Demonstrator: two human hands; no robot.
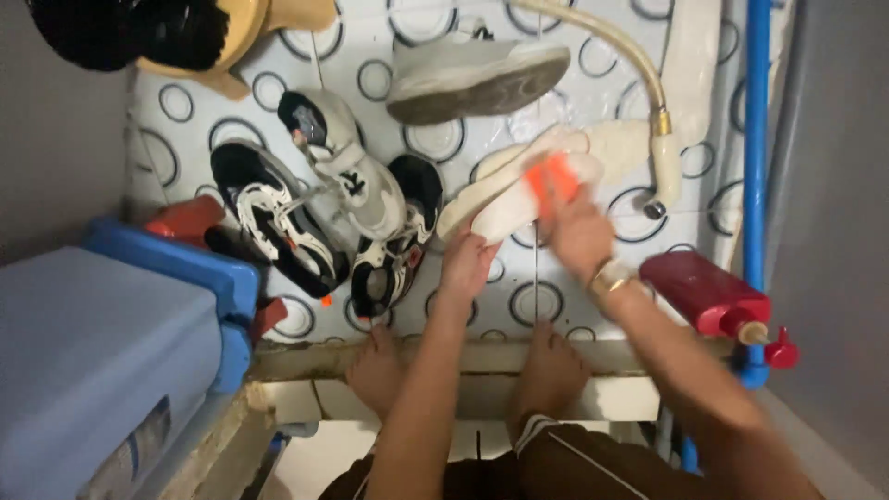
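Your left hand (pixel 468 262) grips the near end of a white insole (pixel 519 190), which lies on the circle-patterned tiled floor (pixel 565 93) at centre frame, while your right hand (pixel 576 227) is closed around an orange brush (pixel 553 176) pressed on it. The insole is thin and held only at one end, so a hard stroke toward 1 o'clock could flip or fold it. The hose nozzle (pixel 665 162) at 3 o'clock lies near; your elbow could knock the red bottle (pixel 708 294) at 4 o'clock.
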